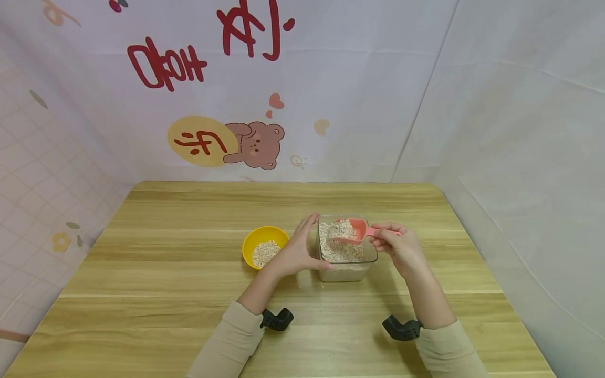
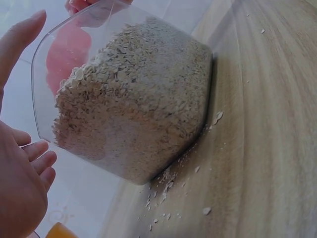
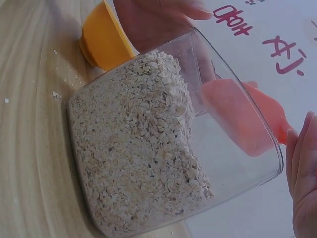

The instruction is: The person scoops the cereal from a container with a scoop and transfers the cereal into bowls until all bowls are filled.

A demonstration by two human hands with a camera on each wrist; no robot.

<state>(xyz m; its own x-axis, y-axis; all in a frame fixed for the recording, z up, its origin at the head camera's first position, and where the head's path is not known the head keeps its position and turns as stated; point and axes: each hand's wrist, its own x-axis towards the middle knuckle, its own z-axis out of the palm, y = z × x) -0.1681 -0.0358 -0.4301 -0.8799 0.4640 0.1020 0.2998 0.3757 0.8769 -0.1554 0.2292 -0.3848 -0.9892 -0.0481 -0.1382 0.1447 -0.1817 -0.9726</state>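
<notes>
Head view: right hand [image 1: 402, 248] pinches the pink scoop [image 1: 361, 230] by its handle [image 1: 371, 231], oats [image 1: 342, 229] heaped in it, inside the mouth of the clear container [image 1: 372, 253]; left hand [image 1: 294, 253] spread wide alongside. Left wrist: container looks stiff, probably heavy, so brace its walls. Right wrist: scoop's likely light plastic; keep it level.
</notes>
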